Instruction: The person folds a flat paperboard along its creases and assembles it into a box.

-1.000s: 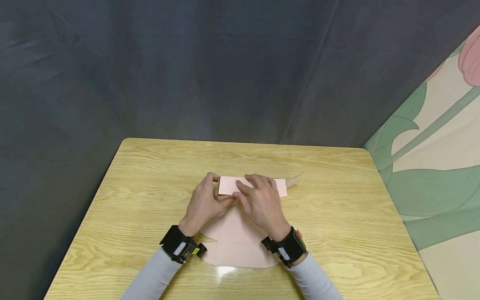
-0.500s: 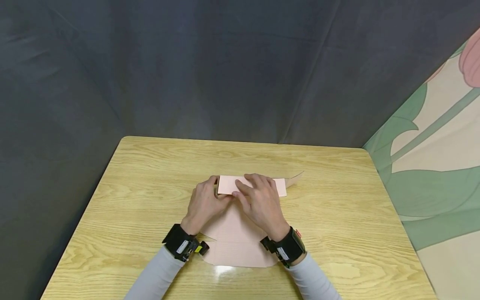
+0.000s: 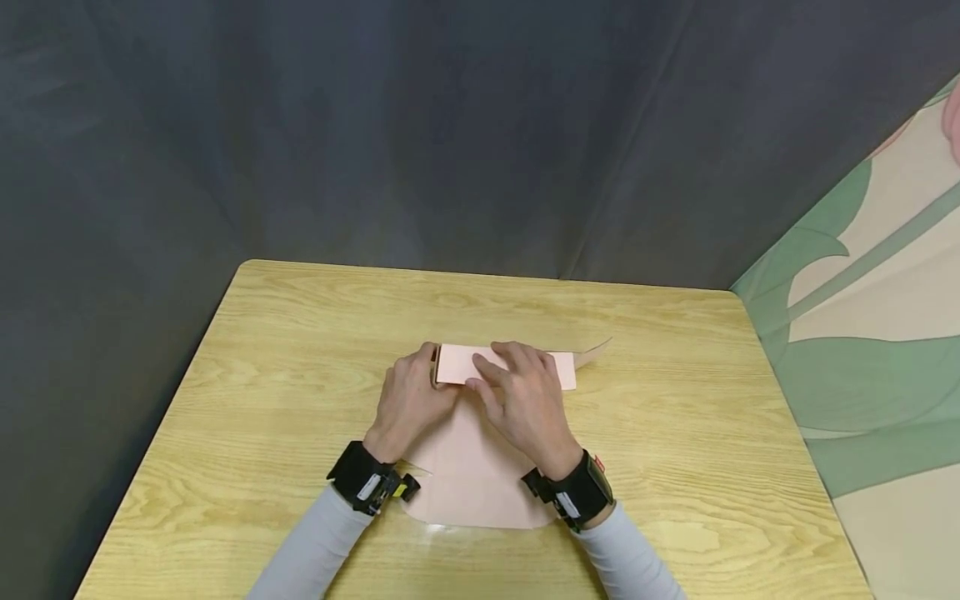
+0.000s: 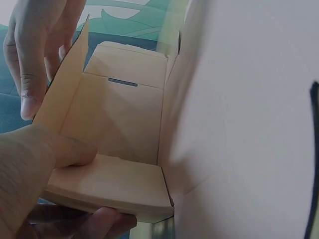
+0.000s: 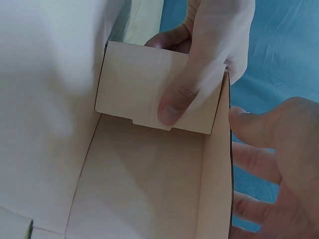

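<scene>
A pink cardboard box [image 3: 457, 365], partly folded, stands on its side with a long wall facing up. Its wide lid panel [image 3: 480, 496] lies toward the person. My left hand [image 3: 408, 404] grips the left end, where a doubled end flap [image 5: 132, 82] is folded in. The thumb lies on the flap's inner face and the fingers are outside, as the right wrist view shows. My right hand [image 3: 528, 408] rests loosely spread fingers on the long wall's outer face. At the opposite end, a slotted panel [image 4: 119, 109] and another flap [image 4: 129, 62] stand unfolded.
The box is on a wood-grain table [image 3: 675, 442]. A dark curtain [image 3: 450, 142] hangs behind the far edge, and a floral cloth [image 3: 885, 358] is at the right. A loose cardboard flap [image 3: 592, 354] sticks out at the box's right end.
The left thumb, stretched along the box's near edge earlier, has drawn back to the left end. The right hand stays nearly still on the wall. The head view has tilted slightly.
</scene>
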Demonstrator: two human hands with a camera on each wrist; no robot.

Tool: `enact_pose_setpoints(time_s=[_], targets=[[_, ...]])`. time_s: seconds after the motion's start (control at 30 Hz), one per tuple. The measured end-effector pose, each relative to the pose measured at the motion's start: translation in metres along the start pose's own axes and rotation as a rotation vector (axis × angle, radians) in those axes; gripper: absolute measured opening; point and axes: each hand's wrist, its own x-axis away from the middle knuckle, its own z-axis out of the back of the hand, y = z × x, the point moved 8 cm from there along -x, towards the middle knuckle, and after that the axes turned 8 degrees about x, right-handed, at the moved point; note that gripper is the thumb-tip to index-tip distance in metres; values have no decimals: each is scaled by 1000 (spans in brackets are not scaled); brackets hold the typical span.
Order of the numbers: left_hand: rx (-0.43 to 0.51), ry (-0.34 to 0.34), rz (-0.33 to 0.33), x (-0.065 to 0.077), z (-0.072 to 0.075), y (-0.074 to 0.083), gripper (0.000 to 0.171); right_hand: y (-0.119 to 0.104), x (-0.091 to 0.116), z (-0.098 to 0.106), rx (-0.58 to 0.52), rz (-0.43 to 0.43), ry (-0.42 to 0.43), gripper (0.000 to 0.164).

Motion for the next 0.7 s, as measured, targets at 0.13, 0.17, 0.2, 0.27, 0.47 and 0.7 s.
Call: enact_pose_setpoints(time_s=[0.13, 0.17, 0.2, 0.27, 0.47, 0.7], targets=[[-6, 2, -18, 0, 0, 5, 37, 1, 2, 4, 2, 0, 7, 34], [-8, 2, -24, 0, 0, 6, 36, 1, 2, 5, 1, 0, 9, 34], [-11, 3, -28, 0, 0, 7, 35, 1, 2, 6, -1, -1, 8, 34], [-15, 5, -28, 1, 1, 9, 35, 1, 2, 6, -5, -3, 7, 34], [-37, -3, 2, 4, 0, 9, 35, 0, 6, 8, -2, 13, 30, 33], [-72, -7, 24, 7, -4, 9, 34, 1, 9, 8, -15, 9, 35, 34]])
